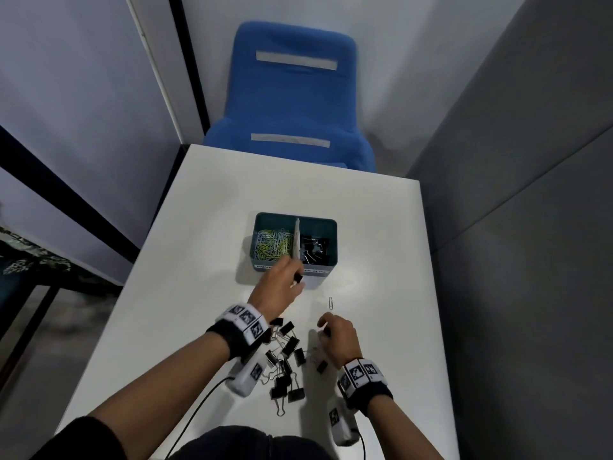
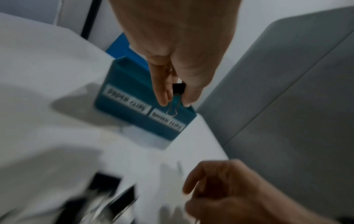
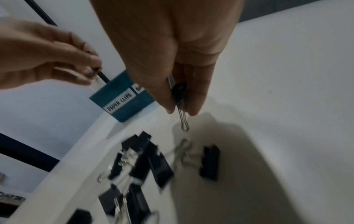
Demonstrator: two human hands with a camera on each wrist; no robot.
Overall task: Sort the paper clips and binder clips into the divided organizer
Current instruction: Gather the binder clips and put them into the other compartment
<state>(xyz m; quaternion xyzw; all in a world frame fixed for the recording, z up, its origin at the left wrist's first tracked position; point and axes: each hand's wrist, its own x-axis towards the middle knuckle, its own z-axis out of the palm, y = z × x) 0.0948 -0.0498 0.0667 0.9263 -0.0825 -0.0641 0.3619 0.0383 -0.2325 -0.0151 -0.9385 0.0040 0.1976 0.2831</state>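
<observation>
Teal organizer [image 1: 326,260]: paper clips [image 1: 272,242] left compartment, black binder clips [image 1: 315,249] right. Loose binder-clip pile [image 1: 285,363] and one paper clip [image 1: 330,302] on table.

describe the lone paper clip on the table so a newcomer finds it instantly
Start at the teal organizer mid-table. The paper clip lies alone on bare white table nearer the person, just beyond the right hand. Unlike the black binder clips piled to its left, it is thin bare silver wire.
</observation>
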